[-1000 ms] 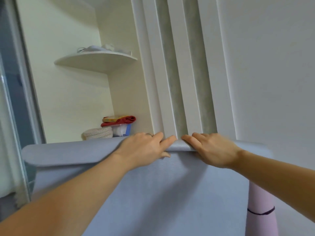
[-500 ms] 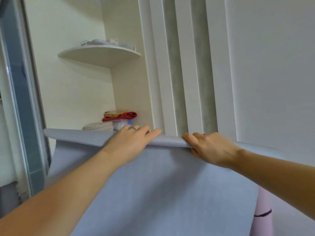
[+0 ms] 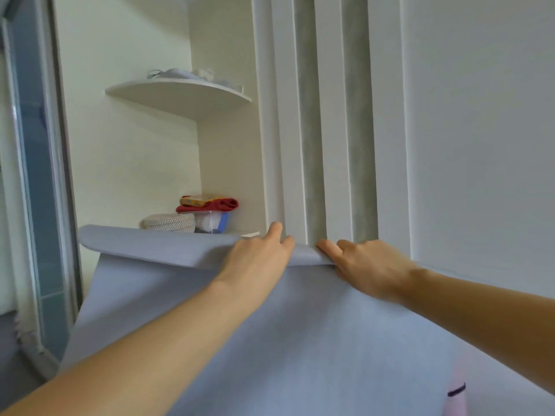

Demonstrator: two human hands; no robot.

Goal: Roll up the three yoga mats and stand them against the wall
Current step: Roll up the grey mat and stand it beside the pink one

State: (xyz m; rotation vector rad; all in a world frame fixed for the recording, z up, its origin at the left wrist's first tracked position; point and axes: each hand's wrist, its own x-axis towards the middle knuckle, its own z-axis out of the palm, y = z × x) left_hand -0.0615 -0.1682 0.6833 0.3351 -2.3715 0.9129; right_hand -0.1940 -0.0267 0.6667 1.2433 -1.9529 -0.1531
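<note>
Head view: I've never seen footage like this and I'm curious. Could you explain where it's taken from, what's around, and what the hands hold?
No machine here: a person wears a wide-angle camera on the head, so you look forward along their two bare arms. Both hands are at the top edge of a grey-blue mat, which folds over toward the camera like the start of a roll. The left hand lies over that fold with fairly straight fingers; its thumb is hidden. The right hand has a grip on the edge, fingers curled over it. Behind is a wall. At lower right part of a pink mat with a dark band shows. In the corner, a red cloth and a woven coil sit below a curved shelf.
</note>
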